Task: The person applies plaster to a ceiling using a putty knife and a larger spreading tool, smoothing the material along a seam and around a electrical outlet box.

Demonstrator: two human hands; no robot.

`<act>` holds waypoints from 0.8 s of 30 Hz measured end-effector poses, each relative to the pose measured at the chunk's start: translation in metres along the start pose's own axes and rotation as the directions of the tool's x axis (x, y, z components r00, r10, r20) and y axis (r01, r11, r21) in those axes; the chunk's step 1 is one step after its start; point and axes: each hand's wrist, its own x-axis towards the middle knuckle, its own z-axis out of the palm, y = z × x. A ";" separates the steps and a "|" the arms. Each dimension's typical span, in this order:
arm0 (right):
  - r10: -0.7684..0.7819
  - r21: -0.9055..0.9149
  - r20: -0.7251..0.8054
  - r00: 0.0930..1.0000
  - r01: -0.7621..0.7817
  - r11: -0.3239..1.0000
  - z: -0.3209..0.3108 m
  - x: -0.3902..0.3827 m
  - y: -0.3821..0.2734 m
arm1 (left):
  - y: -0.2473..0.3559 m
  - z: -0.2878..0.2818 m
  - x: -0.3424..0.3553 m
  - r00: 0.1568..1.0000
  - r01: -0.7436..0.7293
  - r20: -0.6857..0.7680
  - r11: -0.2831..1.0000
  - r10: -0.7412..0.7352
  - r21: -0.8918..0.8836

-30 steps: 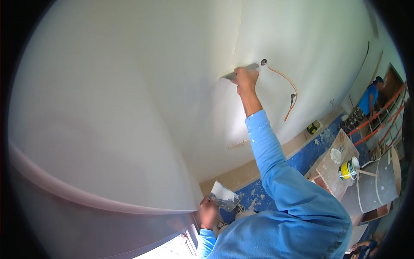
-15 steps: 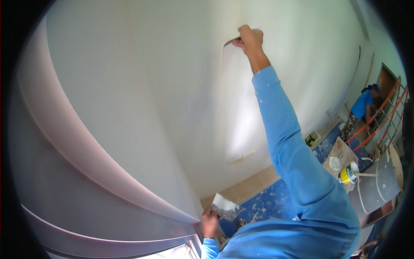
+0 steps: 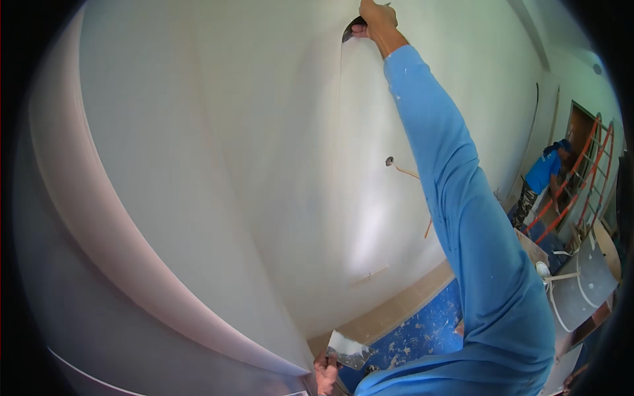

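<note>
The smoothing of pale compound over the wall [image 3: 277, 145] is judged to be the step in hand: the dark blade [image 3: 349, 30] is held high, near the top of the view, with its edge apparently laid against the surface. By the right hand [image 3: 381, 21] the blade is gripped from above, the fingers curled over its back and partly hidden, and its left end is left sticking out beyond them. From that end a thin line [image 3: 341, 79] is seen running down the wall, so an even pressure and a steady angle seem to be called for by the next move if a ridge is to be avoided. By the left hand [image 3: 325, 373] the smeared plate [image 3: 349, 350] is pinched at its near edge (some white paste can be made out on it), low down by the wall's bottom edge and seen against the blue floor [image 3: 419, 323]. The blade is thus touched by the right hand only, well apart from the left hand and its plate. Between the two heights a round wall recess [image 3: 389, 161] is seen, with an orange cable [image 3: 407, 172] led out and partly covered by the raised sleeve [image 3: 456, 171].
</note>
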 end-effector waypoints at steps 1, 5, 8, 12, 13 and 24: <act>-0.020 0.009 0.031 0.999 0.020 1.000 0.003 0.008 -0.008 | -0.006 0.000 0.004 1.000 -0.007 -0.005 1.000 0.007 -0.005; -0.097 -0.060 0.154 0.983 0.107 0.992 0.019 0.021 -0.009 | 0.021 -0.002 -0.001 0.991 -0.084 0.110 0.990 0.072 0.113; -0.187 -0.143 0.165 0.968 0.211 0.967 0.039 0.024 -0.015 | 0.022 -0.001 0.007 0.982 0.135 0.114 0.984 -0.149 0.115; -0.276 -0.271 0.324 0.905 0.368 0.889 0.073 0.012 -0.036 | 0.020 -0.004 0.020 0.992 0.094 0.068 0.981 -0.106 0.168; -0.302 -0.294 0.369 0.879 0.418 0.859 0.086 -0.001 -0.042 | 0.017 -0.008 0.024 0.997 0.055 0.038 0.983 -0.062 0.178; -0.083 0.256 0.668 0.740 -0.124 0.959 -0.061 -0.131 0.168 | 0.073 0.019 -0.013 0.996 0.064 0.080 0.943 -0.040 -0.326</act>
